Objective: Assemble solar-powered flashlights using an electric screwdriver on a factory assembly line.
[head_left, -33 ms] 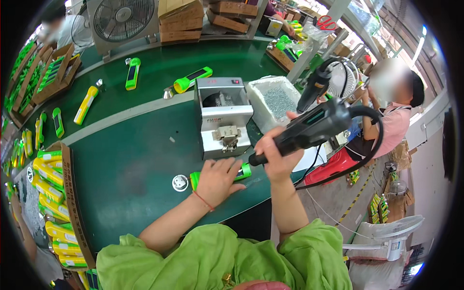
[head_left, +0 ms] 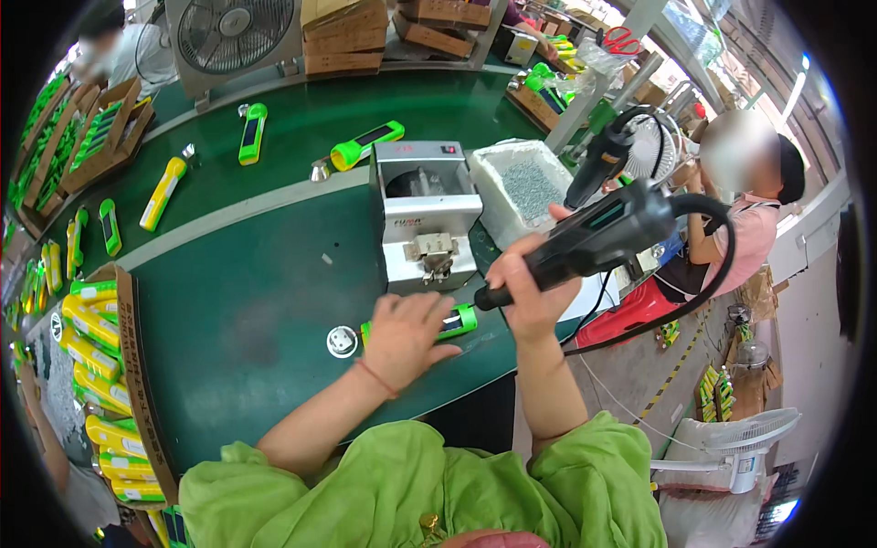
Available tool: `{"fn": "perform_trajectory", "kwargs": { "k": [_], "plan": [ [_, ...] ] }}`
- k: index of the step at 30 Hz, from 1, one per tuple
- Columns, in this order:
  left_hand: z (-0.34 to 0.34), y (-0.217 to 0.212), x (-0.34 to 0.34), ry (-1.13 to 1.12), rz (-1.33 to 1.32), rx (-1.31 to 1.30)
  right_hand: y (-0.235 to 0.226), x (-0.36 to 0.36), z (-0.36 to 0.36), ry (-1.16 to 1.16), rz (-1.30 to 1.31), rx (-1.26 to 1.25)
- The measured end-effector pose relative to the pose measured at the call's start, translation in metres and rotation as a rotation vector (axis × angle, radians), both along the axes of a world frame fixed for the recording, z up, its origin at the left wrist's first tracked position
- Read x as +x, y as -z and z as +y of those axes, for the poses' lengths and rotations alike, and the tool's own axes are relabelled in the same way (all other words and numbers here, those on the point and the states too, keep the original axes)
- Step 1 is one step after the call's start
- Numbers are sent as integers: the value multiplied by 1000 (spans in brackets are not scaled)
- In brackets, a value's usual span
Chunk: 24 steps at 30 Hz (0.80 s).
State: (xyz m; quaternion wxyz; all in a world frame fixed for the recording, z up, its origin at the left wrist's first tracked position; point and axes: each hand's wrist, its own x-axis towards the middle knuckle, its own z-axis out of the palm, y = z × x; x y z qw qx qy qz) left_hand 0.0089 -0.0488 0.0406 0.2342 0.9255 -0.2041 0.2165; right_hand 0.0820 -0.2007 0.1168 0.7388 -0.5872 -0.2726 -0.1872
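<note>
My left hand (head_left: 402,342) lies across a green flashlight (head_left: 463,319) on the bench, its fingers over the far side and its thumb along the near side. Part of the flashlight is hidden under the palm. My right hand (head_left: 537,306) is wrapped round a black electric screwdriver (head_left: 585,245), which slants down to the left. The screwdriver's nose is close to the flashlight's right end; I cannot tell whether the bit touches it. A small round white-and-silver part (head_left: 342,342) lies left of my left hand. Just beyond the flashlight stands a grey screw feeder (head_left: 425,224).
A white foam box (head_left: 487,173) of small screws stands right of the feeder. Another black power screwdriver (head_left: 598,163) hangs above it. At left is a cardboard box (head_left: 142,393) of yellow-green flashlights. Several flashlights lie on the green conveyor (head_left: 301,123). A co-worker (head_left: 744,228) sits at right.
My left hand has shifted slightly left on the flashlight, baring a little more of its right end. The screwdriver stays by that end, and the whole view has moved slightly.
</note>
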Motion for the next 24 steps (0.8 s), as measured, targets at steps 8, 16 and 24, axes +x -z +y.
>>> {"fn": "perform_trajectory", "kwargs": {
  "k": [8, 16, 24],
  "plan": [
    [78, 33, -25, -50, 240, -187, -19, 41, 16, -23, -81, 152],
    [71, 45, -19, -78, 141, -227, -5, 60, 45, -26, -183, 27],
    [73, 45, -20, -58, 220, -269, 12, 57, 52, -137, -126, 33]
  ]
}}
